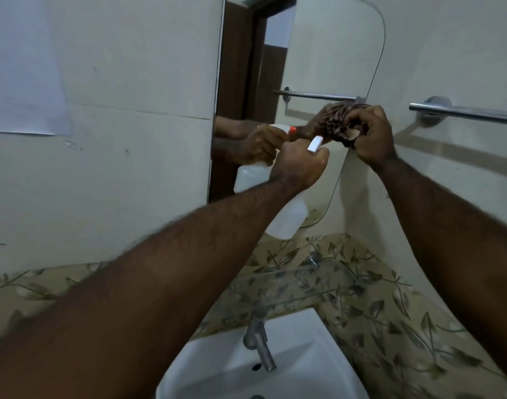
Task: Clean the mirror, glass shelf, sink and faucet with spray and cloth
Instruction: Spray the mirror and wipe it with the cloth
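Head view: right hand (372,136) bunches the cloth (340,122) against the mirror's (318,53) right edge, centre-right of frame. Left hand (297,165), just beside it, grips the spray bottle (287,217), nozzle pointing up-right toward the cloth.

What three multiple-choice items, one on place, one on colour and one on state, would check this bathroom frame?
1. Where is the cloth held?
A. In the sink
B. Against the mirror's right edge
C. On the glass shelf

2. What colour is the spray bottle's nozzle tip, as seen in its mirror reflection?
A. Orange-red
B. Blue
C. Green

3. What is the left hand doing?
A. Hanging empty
B. Turning the faucet
C. Gripping the spray bottle

Answers: 1 B, the right hand bunches it at the mirror edge; 2 A, the reflected tip is orange-red; 3 C, its fingers wrap the spray bottle neck.
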